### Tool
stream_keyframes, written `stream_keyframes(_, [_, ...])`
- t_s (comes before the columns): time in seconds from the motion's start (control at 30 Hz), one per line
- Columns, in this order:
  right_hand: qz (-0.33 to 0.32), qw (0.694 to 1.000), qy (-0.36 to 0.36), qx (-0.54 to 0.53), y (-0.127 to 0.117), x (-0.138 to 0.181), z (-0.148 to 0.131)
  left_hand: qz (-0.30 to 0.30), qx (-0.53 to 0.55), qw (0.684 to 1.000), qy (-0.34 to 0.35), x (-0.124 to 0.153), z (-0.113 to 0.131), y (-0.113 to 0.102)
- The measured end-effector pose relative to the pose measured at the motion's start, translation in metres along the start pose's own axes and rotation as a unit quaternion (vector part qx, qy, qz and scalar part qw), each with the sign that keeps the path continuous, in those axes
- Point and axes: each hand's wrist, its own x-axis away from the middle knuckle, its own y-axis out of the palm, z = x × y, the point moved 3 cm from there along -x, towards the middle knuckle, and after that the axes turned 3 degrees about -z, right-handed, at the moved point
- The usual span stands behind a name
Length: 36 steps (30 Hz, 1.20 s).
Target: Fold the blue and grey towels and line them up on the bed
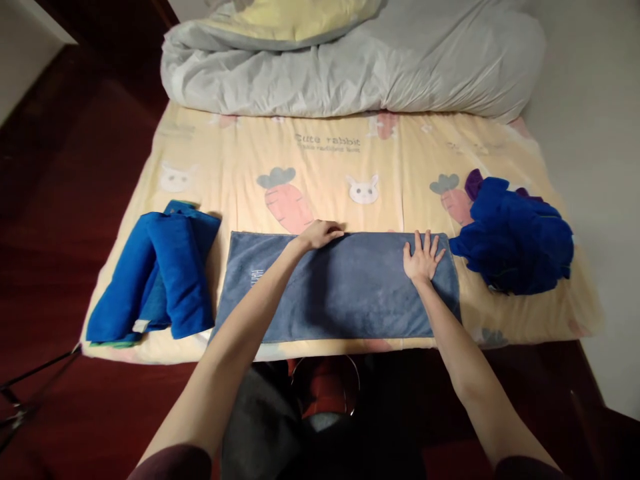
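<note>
A grey-blue towel (370, 293) lies spread flat across the near part of the bed, its long side running left to right. Small white lettering shows near its left end. My left hand (321, 235) rests on the towel's far edge around the middle, fingers extended to the right and gripping nothing. Close to the far right corner, my right hand (423, 259) presses flat on the cloth with its fingers spread. My left forearm covers part of the towel's left half.
Rolled blue towels (183, 280) lie to the left. A crumpled pile of dark blue and purple cloths (520, 233) sits at the right. Behind is a bunched grey quilt (350, 80) on the yellow rabbit-print sheet (225, 147). A wall (595, 167) borders the right side.
</note>
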Motion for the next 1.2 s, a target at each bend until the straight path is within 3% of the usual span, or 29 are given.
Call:
stream_keyframes(0.2, [-0.001,1.000,0.006,-0.002,-0.001,0.000,-0.001,0.003,-0.041,0.996,-0.081,-0.030,0.021,0.010])
stream_keyframes(0.4, [-0.001,1.000,0.000,-0.019,0.000,0.000,-0.001,0.006,-0.006,0.999,-0.036,-0.035,0.014,0.015])
stream_keyframes(0.63, [0.001,1.000,-0.005,-0.011,0.002,0.000,0.001,0.011,0.052,0.995,-0.085,-0.047,0.001,0.012])
stream_keyframes(0.77, [-0.003,1.000,-0.006,-0.002,0.003,0.000,0.001,0.028,0.018,0.995,-0.099,-0.019,-0.025,-0.013])
stream_keyframes(1.0, [0.011,1.000,-0.006,-0.026,0.005,-0.001,0.001,0.031,0.084,0.989,-0.116,0.086,-0.103,-0.079])
stream_keyframes(1.1, [0.012,1.000,-0.006,-0.025,0.004,-0.001,0.001,0.029,0.067,0.988,-0.133,0.110,-0.124,-0.090])
stream_keyframes(1.2, [0.005,1.000,-0.004,-0.013,0.003,-0.001,0.001,0.048,0.024,0.986,-0.158,0.115,-0.139,-0.090])
